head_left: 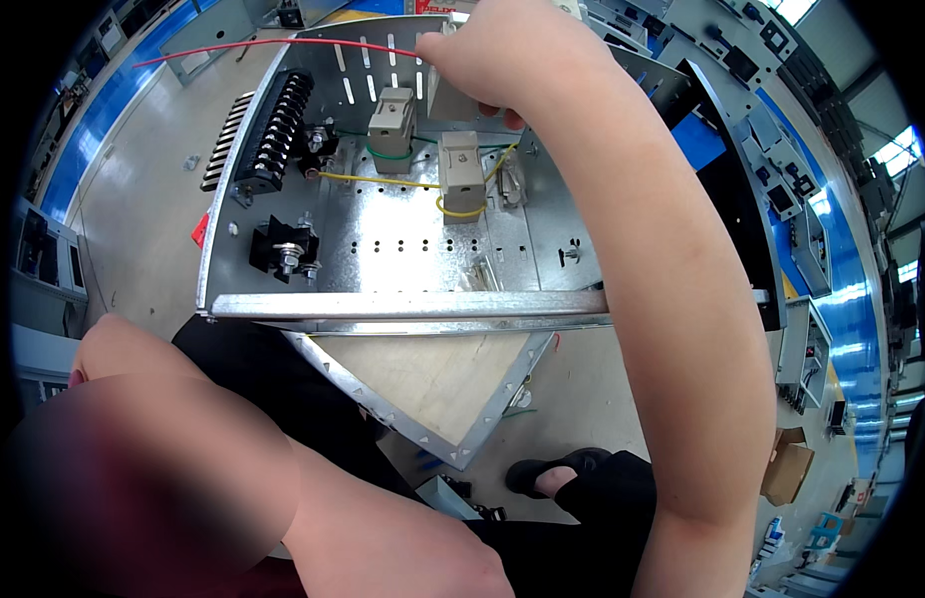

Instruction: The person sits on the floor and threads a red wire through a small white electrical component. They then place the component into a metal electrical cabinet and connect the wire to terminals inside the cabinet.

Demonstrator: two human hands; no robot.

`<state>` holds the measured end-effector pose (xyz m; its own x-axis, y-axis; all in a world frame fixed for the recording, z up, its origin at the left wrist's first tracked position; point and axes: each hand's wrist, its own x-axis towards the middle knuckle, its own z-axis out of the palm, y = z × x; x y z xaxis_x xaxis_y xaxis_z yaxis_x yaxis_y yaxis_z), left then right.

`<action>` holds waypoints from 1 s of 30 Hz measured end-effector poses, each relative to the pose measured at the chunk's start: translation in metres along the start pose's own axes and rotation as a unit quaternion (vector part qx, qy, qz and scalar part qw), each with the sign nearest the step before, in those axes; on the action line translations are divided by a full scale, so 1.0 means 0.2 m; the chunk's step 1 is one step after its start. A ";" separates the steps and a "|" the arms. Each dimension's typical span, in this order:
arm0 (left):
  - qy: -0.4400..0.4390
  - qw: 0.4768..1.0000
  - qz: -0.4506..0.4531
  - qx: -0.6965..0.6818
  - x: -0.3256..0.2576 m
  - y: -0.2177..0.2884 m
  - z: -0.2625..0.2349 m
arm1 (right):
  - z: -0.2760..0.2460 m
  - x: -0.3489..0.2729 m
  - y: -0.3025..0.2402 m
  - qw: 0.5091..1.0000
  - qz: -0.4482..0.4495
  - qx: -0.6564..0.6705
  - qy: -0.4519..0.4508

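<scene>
In right hand (497, 52): red wire (293, 41), long axis pointing left.

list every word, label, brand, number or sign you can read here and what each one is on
Coloured package at the top edge, behind the metal enclosure: bold lettering, cut off by the picture's edge; I won't copy printed words out.
Beige blocks: no readable marking.
Black terminal strip: no readable marking.
White-and-blue item at lower right: too small to read.
</scene>
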<state>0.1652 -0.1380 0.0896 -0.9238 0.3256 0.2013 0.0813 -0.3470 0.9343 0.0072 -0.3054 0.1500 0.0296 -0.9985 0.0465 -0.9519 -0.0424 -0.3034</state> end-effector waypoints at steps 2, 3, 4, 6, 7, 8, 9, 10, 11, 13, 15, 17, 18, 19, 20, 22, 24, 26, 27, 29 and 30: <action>-0.010 1.000 -0.010 -0.016 0.00 0.02 -0.01 | 0.00 0.00 -0.01 1.000 -0.005 0.000 0.000; -0.014 1.000 -0.016 -0.024 -0.01 0.03 -0.02 | 0.00 0.00 -0.02 1.000 -0.002 0.001 -0.003; -0.009 1.000 -0.010 -0.017 -0.01 0.06 -0.03 | -0.01 -0.01 -0.03 1.000 0.002 0.002 -0.005; 0.001 1.000 0.002 -0.003 -0.01 0.11 -0.04 | -0.02 -0.01 -0.05 1.000 0.017 0.004 -0.014; 0.010 0.999 0.028 0.017 -0.01 0.08 -0.03 | -0.02 -0.01 -0.05 0.999 0.026 0.004 -0.018; 0.019 0.998 0.054 0.040 0.00 0.03 -0.02 | 0.02 0.03 -0.03 0.999 0.019 -0.024 0.016; 0.029 0.994 0.080 0.062 -0.01 -0.01 0.00 | 0.12 0.10 0.02 0.997 0.012 -0.052 0.050; 0.027 0.992 0.087 0.086 0.00 0.01 -0.01 | 0.18 0.14 0.07 0.993 0.008 -0.084 0.088; 0.034 0.989 0.095 0.112 0.00 0.03 -0.01 | 0.19 0.15 0.06 0.993 0.009 -0.078 0.087; 0.054 0.981 0.127 0.138 -0.01 0.04 0.00 | 0.18 0.15 0.05 0.994 0.009 -0.067 0.083; 0.079 0.972 0.175 0.138 -0.02 -0.02 0.03 | 0.14 0.14 0.02 0.998 0.042 -0.047 0.023; 0.117 0.962 0.209 0.130 -0.01 -0.02 0.04 | 0.10 0.12 0.00 0.997 0.062 -0.037 -0.014; 0.136 0.956 0.227 0.125 -0.01 -0.02 0.04 | 0.11 0.13 0.00 0.997 0.061 -0.038 -0.015; 0.140 0.954 0.228 0.135 -0.02 -0.01 0.03 | 0.11 0.12 -0.01 0.997 0.060 -0.041 -0.012; 0.145 0.951 0.229 0.146 -0.03 -0.01 0.02 | 0.10 0.11 -0.03 0.997 0.059 -0.044 -0.010; 0.156 0.950 0.220 0.160 -0.04 0.01 0.01 | 0.08 0.11 -0.04 0.996 0.081 -0.038 -0.025; 0.169 0.951 0.200 0.166 -0.06 0.02 0.01 | 0.09 0.12 -0.02 0.995 0.089 -0.038 -0.012; 0.182 0.947 0.208 0.166 -0.05 0.05 0.00 | 0.07 0.11 -0.04 0.994 0.105 -0.029 -0.030; 0.184 0.944 0.206 0.183 -0.06 0.07 -0.01 | 0.06 0.10 -0.04 0.993 0.110 -0.028 -0.034; 0.191 0.936 0.219 0.197 -0.06 0.06 -0.01 | 0.06 0.10 -0.06 0.992 0.114 -0.027 -0.037; 0.196 0.932 0.235 0.194 -0.05 0.02 -0.01 | 0.07 0.10 -0.06 0.993 0.114 -0.025 -0.034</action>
<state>0.1748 -0.1441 0.0910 -0.8117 -0.1553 0.5631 0.5700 -0.0003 0.8216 0.0238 -0.3261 0.1410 -0.1694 -0.9820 -0.0831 -0.9503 0.1851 -0.2502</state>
